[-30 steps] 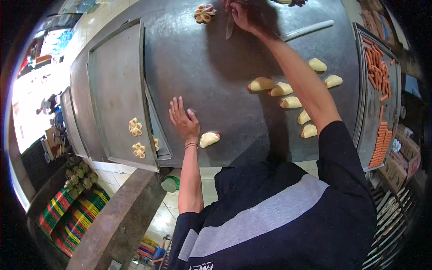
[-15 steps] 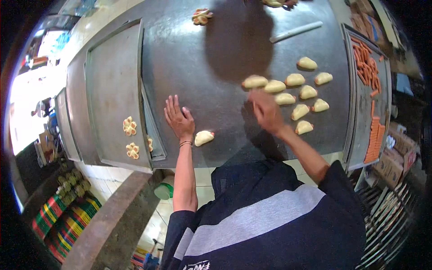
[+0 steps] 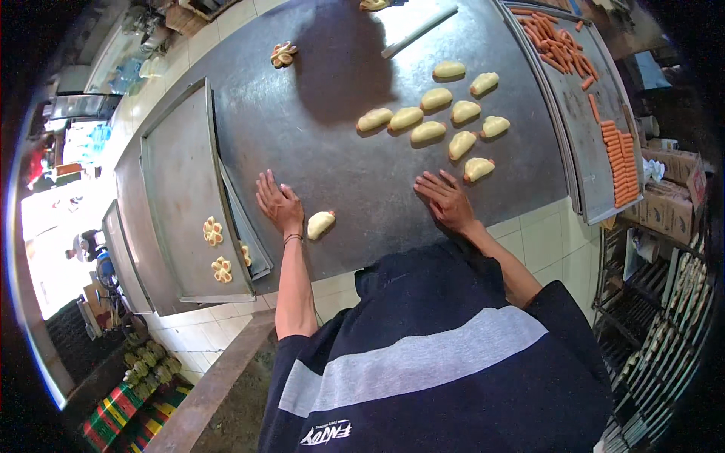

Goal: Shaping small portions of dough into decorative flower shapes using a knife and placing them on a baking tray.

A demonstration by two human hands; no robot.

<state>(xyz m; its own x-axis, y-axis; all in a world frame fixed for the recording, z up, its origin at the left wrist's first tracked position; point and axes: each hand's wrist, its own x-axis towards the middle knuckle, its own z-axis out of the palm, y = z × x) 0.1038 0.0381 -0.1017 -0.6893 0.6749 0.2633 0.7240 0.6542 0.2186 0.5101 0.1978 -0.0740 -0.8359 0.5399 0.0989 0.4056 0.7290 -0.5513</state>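
Observation:
My left hand [image 3: 281, 202] lies palm down with fingers apart on the grey metal table [image 3: 325, 170], just left of a single pale dough roll [image 3: 320, 224]. My right hand [image 3: 445, 201] also rests open on the table, empty, just below a group of several dough rolls [image 3: 427, 130] with orange sausage ends showing. A flower-shaped dough piece [image 3: 282, 54] sits near the back. A white bar [image 3: 419, 32] lies at the back right, beside a partly visible dough piece [image 3: 374, 4] at the top edge.
Metal trays [image 3: 174, 181] at left carry flower-shaped pieces [image 3: 212, 231]. A right tray [image 3: 596, 167] holds orange sausages [image 3: 621, 170]. Cardboard boxes [image 3: 668, 208] and a metal rack [image 3: 653, 332] stand at right, colourful crates [image 3: 121, 411] at lower left. A person [image 3: 79, 245] is in the distant left background.
My right hand has come back from the table's far end, where a knife was by it, to rest flat near my body. My left hand stays down. The camera view has shifted.

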